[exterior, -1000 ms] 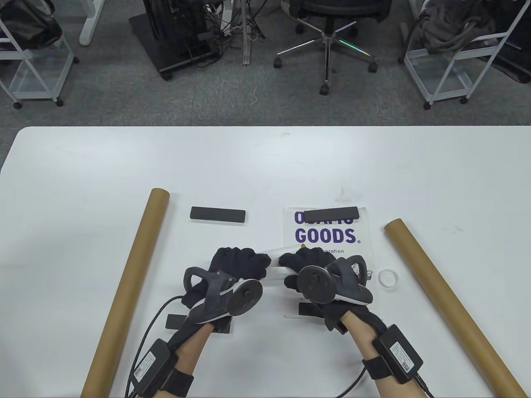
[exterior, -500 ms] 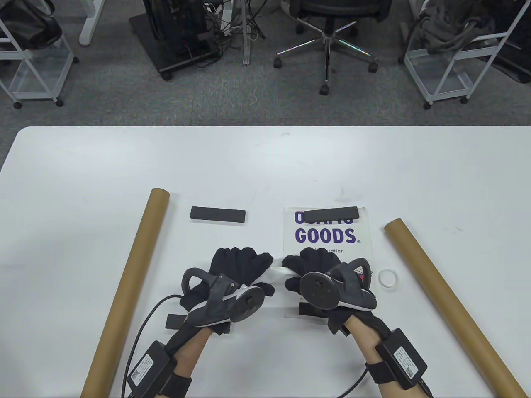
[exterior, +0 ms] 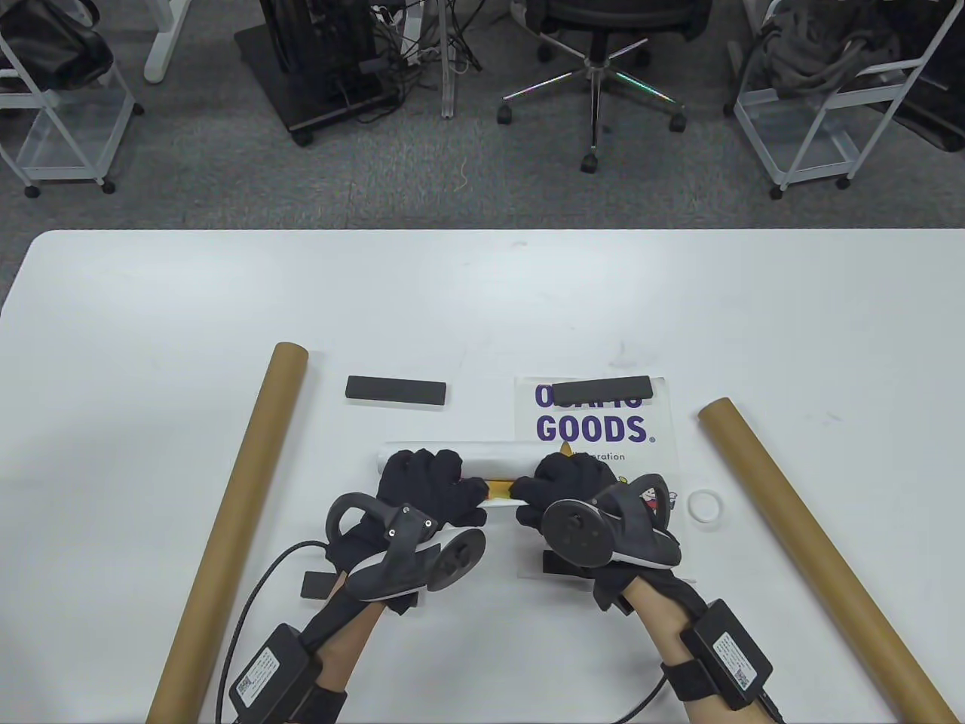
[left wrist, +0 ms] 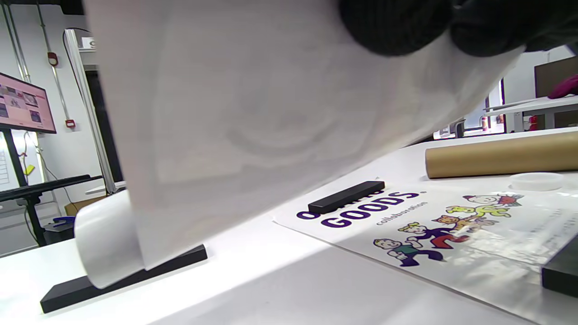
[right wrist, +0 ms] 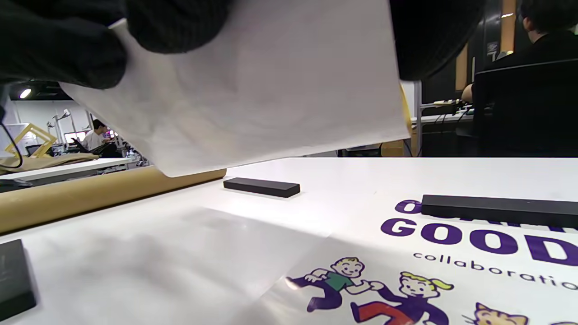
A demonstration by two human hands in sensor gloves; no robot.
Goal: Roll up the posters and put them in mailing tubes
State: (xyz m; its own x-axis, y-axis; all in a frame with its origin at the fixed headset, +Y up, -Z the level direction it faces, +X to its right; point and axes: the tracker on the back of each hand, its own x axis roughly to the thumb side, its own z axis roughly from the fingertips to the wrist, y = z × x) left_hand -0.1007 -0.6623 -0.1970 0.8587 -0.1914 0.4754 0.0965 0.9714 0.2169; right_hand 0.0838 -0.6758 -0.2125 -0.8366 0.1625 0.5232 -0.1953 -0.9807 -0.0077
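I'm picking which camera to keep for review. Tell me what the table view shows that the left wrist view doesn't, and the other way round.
Only the table view shows both hands, left hand and right hand, gripping the rolled poster, plus the left tube and the office chair beyond the table.

Only the left wrist view shows the flat poster's cartoon figures clearly, the roll's open end, and a monitor.

Both show the right tube, the white ring and the black bar on the flat poster.

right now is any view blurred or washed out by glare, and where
Table view: sharp, evenly lit, soft shadows under the hands. Left wrist view: the held poster fills the frame close up, soft; glare whitens the table. Right wrist view: glossy sheen on the flat poster.
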